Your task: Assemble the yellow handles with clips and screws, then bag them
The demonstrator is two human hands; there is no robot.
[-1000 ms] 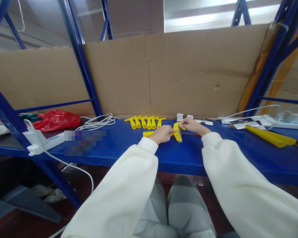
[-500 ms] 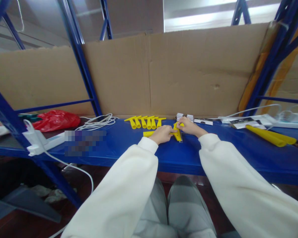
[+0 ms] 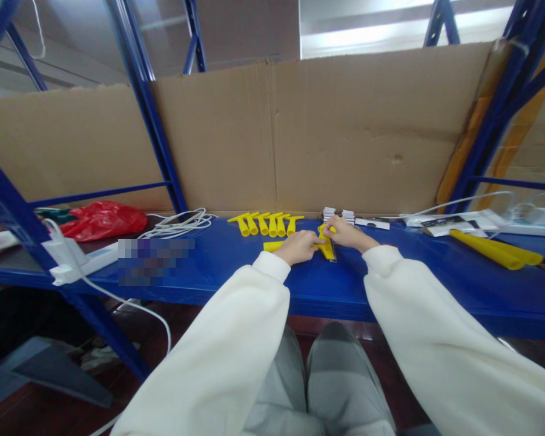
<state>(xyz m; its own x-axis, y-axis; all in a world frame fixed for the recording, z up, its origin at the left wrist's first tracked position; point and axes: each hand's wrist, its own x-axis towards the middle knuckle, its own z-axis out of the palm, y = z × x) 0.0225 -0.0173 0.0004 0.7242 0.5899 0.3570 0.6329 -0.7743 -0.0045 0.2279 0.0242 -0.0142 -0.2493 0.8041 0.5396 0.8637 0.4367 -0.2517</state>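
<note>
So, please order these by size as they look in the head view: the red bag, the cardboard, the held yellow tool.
1. Cardboard
2. Red bag
3. Yellow tool, partly hidden by the left hand

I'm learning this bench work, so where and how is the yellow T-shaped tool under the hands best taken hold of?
Probably by the handle, coming from the left: it is long, and its free end points left. The left hand's grip covers its other end, and the right hand's grip is at the crosspiece.
</note>
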